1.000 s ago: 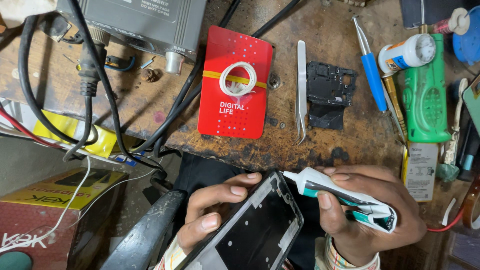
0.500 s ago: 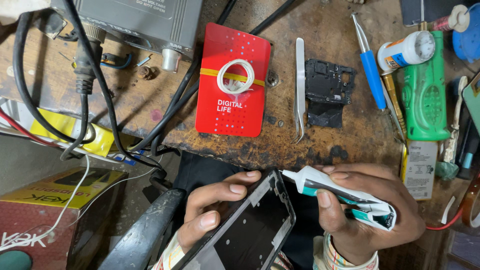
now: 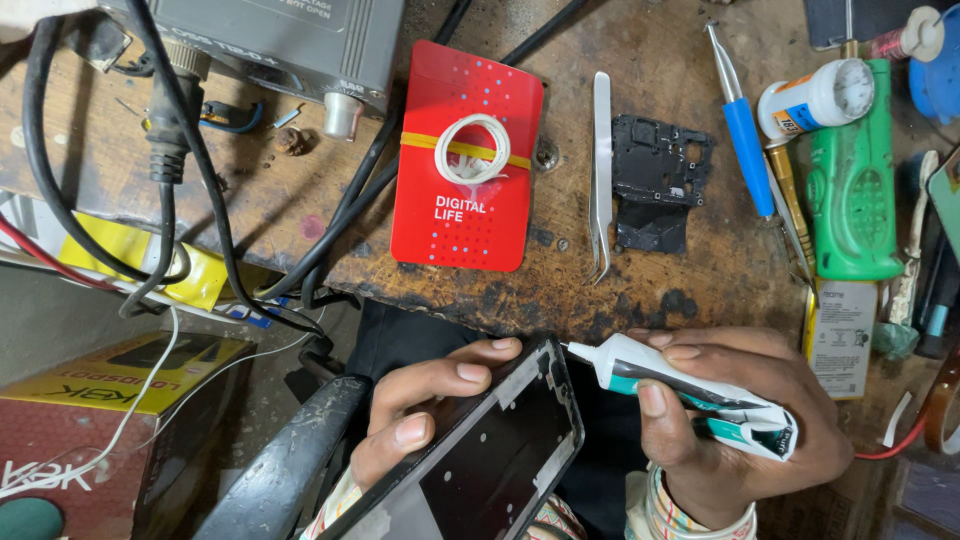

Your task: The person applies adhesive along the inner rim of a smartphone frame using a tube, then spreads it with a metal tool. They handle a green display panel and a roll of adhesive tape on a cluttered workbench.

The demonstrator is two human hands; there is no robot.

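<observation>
Your left hand (image 3: 430, 410) stays curled around the phone frame (image 3: 480, 450) below the bench edge (image 3: 560, 300), while your right hand (image 3: 740, 420), closed tight on the glue tube (image 3: 690, 395), has brought its nozzle nearer the frame's top corner, almost touching.

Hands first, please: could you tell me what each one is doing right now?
Left hand: closed on the phone frame.
Right hand: closed on the glue tube.

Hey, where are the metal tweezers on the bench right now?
The tweezers lie on the wooden bench in the upper middle of the head view, tips pointing toward the person, between the red card and the black phone part.
</observation>
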